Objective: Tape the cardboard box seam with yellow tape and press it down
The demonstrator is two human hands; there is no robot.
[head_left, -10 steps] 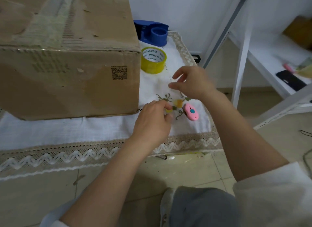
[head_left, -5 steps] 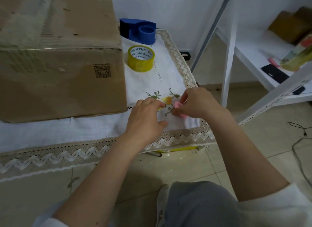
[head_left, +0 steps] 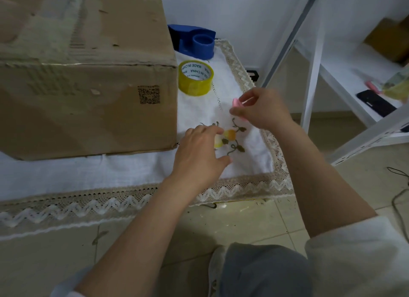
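The big cardboard box [head_left: 88, 102] stands on the white cloth at the left; its top seam carries old clear tape. A roll of yellow tape [head_left: 196, 78] lies flat just right of the box. My left hand [head_left: 200, 155] rests on the cloth in front of the box's right corner, fingers pinched around a small pale yellow piece of tape [head_left: 218, 142]. My right hand [head_left: 263, 111] is raised above the cloth to the right of the roll, gripping a small pink cutter [head_left: 236, 102].
A blue tape dispenser [head_left: 194, 41] stands behind the roll. The lace-edged cloth [head_left: 252, 155] has embroidered fruit and ends close to my knees. A white shelf frame [head_left: 312, 60] rises at the right, with a black phone [head_left: 376, 102] on its shelf. Cables lie on the tiled floor.
My right hand dropped to the pink cutter on the cloth, closed on it and lifted it up and back. My left hand has stayed on the yellow piece.
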